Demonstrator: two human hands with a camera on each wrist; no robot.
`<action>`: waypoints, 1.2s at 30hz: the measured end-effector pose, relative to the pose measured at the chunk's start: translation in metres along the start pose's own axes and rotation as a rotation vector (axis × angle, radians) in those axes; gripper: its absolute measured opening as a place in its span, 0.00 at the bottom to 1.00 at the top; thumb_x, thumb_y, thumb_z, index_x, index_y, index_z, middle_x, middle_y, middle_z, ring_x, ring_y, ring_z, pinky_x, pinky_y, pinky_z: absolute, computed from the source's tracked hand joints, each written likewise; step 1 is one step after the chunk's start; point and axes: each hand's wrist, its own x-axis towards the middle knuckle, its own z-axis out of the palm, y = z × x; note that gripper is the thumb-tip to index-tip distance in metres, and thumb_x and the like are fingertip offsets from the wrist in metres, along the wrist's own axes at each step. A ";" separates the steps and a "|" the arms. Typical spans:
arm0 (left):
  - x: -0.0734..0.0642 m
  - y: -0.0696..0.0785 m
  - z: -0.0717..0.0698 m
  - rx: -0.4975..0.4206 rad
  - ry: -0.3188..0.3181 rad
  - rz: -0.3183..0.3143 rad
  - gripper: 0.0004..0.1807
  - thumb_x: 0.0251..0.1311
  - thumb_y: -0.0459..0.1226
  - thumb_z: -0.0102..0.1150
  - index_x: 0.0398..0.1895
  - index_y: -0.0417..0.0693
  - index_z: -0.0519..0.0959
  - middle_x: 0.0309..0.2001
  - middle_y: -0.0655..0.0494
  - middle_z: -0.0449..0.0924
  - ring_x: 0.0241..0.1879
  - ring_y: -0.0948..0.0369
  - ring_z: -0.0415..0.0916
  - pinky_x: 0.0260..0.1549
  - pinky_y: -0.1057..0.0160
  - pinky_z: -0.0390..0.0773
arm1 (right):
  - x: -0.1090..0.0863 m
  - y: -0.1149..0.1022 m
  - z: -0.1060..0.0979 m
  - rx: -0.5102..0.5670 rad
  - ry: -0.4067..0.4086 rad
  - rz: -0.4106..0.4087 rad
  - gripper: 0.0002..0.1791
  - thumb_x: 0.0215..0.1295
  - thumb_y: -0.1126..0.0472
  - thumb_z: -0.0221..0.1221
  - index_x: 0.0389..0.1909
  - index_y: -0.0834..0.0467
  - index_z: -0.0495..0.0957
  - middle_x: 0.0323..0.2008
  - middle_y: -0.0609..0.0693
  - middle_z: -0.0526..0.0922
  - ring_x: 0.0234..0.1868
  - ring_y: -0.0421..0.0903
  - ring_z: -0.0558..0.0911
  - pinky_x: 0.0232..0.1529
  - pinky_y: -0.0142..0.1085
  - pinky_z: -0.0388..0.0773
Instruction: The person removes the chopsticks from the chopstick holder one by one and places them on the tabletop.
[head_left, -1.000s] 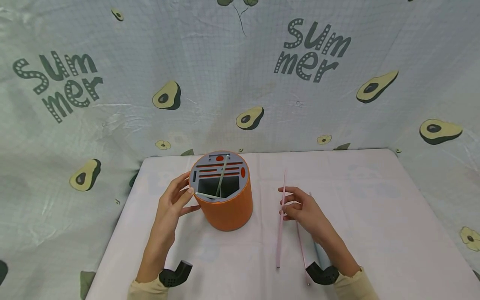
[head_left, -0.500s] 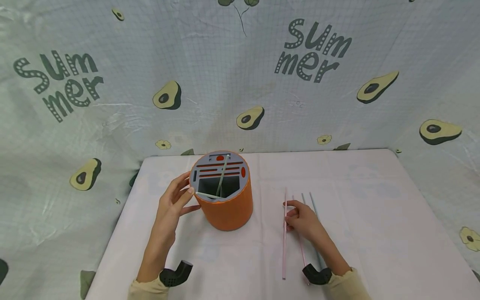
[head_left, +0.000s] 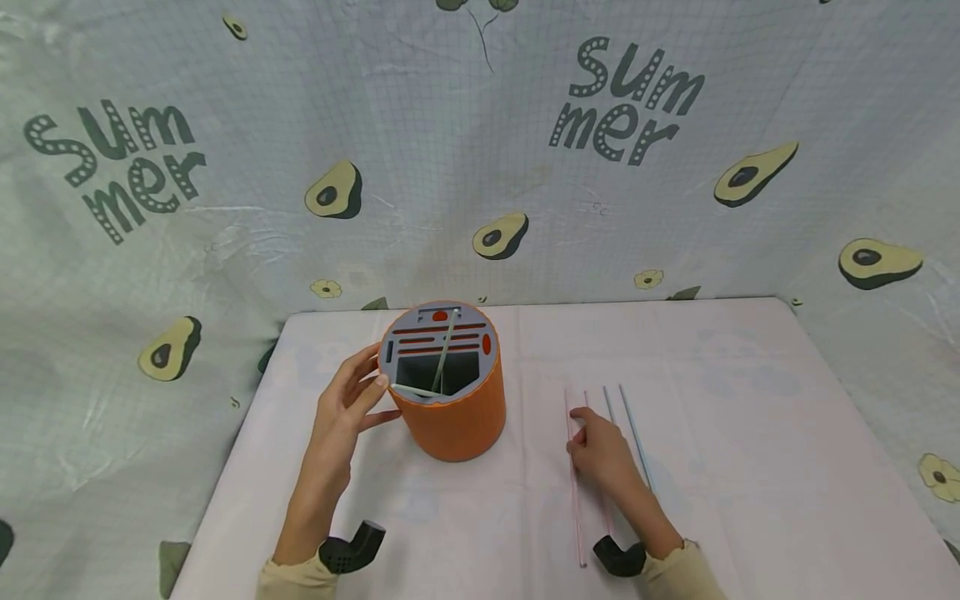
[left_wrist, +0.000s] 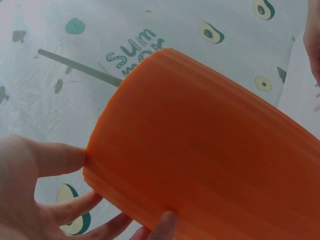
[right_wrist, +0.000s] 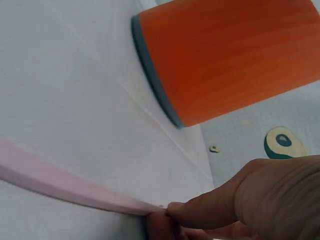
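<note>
An orange round utensil holder [head_left: 457, 429] with a grey slotted top stands left of the table's middle. Two pale green straws [head_left: 446, 350] stick out of its large opening. My left hand [head_left: 341, 412] holds the holder's left side, thumb at the rim and fingers along the wall. My right hand [head_left: 606, 457] pinches a pink straw [right_wrist: 75, 187] between thumb and finger, low at the table surface. Beside it lies a second pink straw [head_left: 607, 518], partly under the hand. Two blue straws, one light blue [head_left: 634, 429] and one greyer [head_left: 608, 402], lie further right, partly covered by the right arm.
A white cloth covers the table [head_left: 735, 400]. Behind it hangs a pale sheet [head_left: 420, 125] printed with avocados and lettering. The table's far edge runs just behind the holder. Each wrist wears a black camera mount [head_left: 351, 550].
My right hand has come down and nearer with the pink straw, which now lies along the table left of the other straws. The left hand and the holder have stayed put.
</note>
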 end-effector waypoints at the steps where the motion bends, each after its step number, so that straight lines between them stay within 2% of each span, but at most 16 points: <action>1: 0.000 0.000 0.000 0.000 0.000 0.000 0.27 0.78 0.44 0.53 0.77 0.61 0.66 0.74 0.56 0.70 0.67 0.57 0.71 0.46 0.64 0.89 | 0.000 0.000 0.001 -0.005 0.006 -0.002 0.26 0.64 0.73 0.62 0.64 0.69 0.75 0.26 0.51 0.81 0.23 0.42 0.74 0.25 0.34 0.71; 13: 0.001 -0.003 -0.001 -0.006 -0.008 0.005 0.27 0.78 0.45 0.53 0.78 0.61 0.66 0.73 0.57 0.70 0.64 0.62 0.73 0.46 0.64 0.88 | -0.002 -0.002 0.002 -0.020 0.004 0.006 0.25 0.65 0.72 0.60 0.64 0.68 0.74 0.25 0.51 0.79 0.22 0.43 0.74 0.23 0.33 0.71; 18: 0.001 -0.003 -0.001 -0.009 -0.008 0.008 0.27 0.78 0.45 0.53 0.77 0.61 0.66 0.73 0.56 0.70 0.65 0.62 0.73 0.45 0.64 0.89 | 0.000 -0.009 -0.004 -0.009 0.020 -0.013 0.24 0.65 0.70 0.61 0.62 0.66 0.76 0.29 0.51 0.81 0.27 0.43 0.76 0.28 0.33 0.73; 22: 0.001 -0.002 -0.002 -0.016 -0.010 0.013 0.27 0.78 0.45 0.53 0.77 0.60 0.66 0.73 0.56 0.70 0.65 0.63 0.73 0.45 0.64 0.89 | 0.002 -0.019 -0.010 0.082 0.052 -0.123 0.22 0.68 0.68 0.62 0.63 0.61 0.78 0.38 0.51 0.84 0.38 0.44 0.81 0.37 0.32 0.79; 27: 0.001 -0.003 -0.002 -0.015 -0.009 0.012 0.27 0.78 0.45 0.53 0.77 0.61 0.66 0.73 0.57 0.70 0.64 0.64 0.74 0.45 0.64 0.89 | 0.003 -0.030 -0.014 0.260 0.089 -0.325 0.22 0.73 0.68 0.60 0.66 0.56 0.76 0.47 0.51 0.85 0.48 0.45 0.83 0.46 0.32 0.84; 30: 0.001 -0.003 -0.002 -0.010 -0.007 0.012 0.27 0.78 0.44 0.53 0.78 0.61 0.66 0.74 0.57 0.70 0.64 0.65 0.74 0.46 0.63 0.89 | 0.004 -0.035 -0.014 0.344 0.112 -0.422 0.21 0.75 0.67 0.59 0.66 0.55 0.76 0.50 0.49 0.84 0.50 0.44 0.83 0.50 0.32 0.84; 36: 0.002 -0.002 -0.001 -0.002 -0.001 0.007 0.27 0.78 0.44 0.52 0.77 0.60 0.66 0.73 0.56 0.70 0.64 0.62 0.74 0.45 0.63 0.89 | 0.008 -0.046 -0.016 0.444 0.145 -0.560 0.21 0.76 0.67 0.58 0.67 0.54 0.76 0.55 0.47 0.82 0.56 0.46 0.81 0.57 0.28 0.80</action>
